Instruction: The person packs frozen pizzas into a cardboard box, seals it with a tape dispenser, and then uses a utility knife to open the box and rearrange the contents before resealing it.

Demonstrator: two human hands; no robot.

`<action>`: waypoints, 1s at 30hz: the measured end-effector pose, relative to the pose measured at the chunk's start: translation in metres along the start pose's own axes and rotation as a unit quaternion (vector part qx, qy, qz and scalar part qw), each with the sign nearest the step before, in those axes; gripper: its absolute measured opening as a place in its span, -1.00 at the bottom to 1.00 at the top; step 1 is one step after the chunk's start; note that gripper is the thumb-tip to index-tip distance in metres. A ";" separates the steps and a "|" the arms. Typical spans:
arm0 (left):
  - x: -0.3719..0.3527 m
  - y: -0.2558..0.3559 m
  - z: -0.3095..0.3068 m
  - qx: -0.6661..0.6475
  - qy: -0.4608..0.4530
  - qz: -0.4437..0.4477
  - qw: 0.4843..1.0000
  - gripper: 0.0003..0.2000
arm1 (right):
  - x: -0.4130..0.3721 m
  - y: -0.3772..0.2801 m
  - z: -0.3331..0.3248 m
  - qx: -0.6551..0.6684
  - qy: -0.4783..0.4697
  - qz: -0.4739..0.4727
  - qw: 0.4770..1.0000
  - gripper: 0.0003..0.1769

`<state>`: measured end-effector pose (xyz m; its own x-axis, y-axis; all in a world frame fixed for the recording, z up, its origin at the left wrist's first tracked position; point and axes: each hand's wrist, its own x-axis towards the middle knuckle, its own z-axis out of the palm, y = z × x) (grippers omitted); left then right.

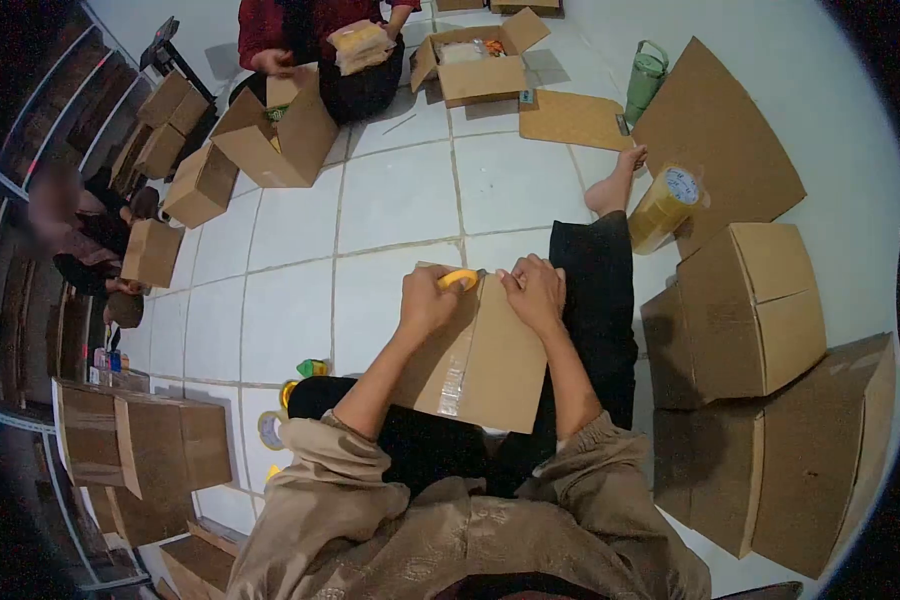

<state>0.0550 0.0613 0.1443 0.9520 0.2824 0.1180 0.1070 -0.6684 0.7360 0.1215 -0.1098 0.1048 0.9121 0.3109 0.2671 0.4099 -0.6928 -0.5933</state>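
Observation:
A closed cardboard box (505,350) lies across my lap, with a strip of clear tape (454,375) along its seam. My left hand (432,298) is wrapped round a yellow-handled cutter (458,279), its tip at the far end of the seam. Beside it, my right hand (535,293) presses its fingers together at the box's far edge, close to the cutter tip. Whether those fingers pinch a bit of tape or the cardboard is too small to make out.
Tape rolls (662,210) stand stacked at right, near a green tumbler (645,82) and cardboard boxes (745,310). A loose tape roll (270,430) lies left of my knee. Two people sit ahead and at left, among open boxes (280,130). A clipboard (573,118) lies on the tiles.

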 end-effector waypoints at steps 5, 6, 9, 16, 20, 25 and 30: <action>-0.007 0.009 0.005 0.028 0.012 -0.045 0.999 -0.74 | 0.000 -0.001 -0.002 -0.006 -0.011 0.016 1.000 -0.69; -0.010 0.011 0.003 0.047 0.021 -0.041 0.998 -0.74 | 0.001 -0.001 -0.002 -0.002 -0.011 0.015 1.000 -0.69; -0.016 0.019 0.007 0.077 0.043 -0.057 0.994 -0.75 | 0.000 -0.001 -0.002 0.004 -0.025 0.022 0.999 -0.69; -0.022 0.030 0.015 0.099 0.048 -0.033 0.993 -0.73 | 0.001 -0.001 -0.002 -0.001 -0.008 0.018 1.000 -0.69; -0.060 0.026 -0.001 0.135 0.008 0.004 0.991 -0.73 | -0.001 0.000 -0.005 0.006 -0.008 0.014 1.000 -0.69; -0.165 0.043 -0.045 0.132 -0.063 -0.064 0.987 -0.79 | 0.000 0.001 -0.002 0.008 -0.008 0.016 1.000 -0.67; -0.216 0.038 -0.060 0.091 -0.113 -0.133 0.980 -0.82 | 0.000 0.004 0.002 0.001 -0.001 0.012 1.000 -0.65</action>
<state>-0.1642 0.0165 0.1868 0.9206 0.3172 -0.2277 0.3896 -0.7090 0.5878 0.1229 -0.1116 0.1013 0.9214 0.2965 0.2513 0.3887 -0.6980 -0.6014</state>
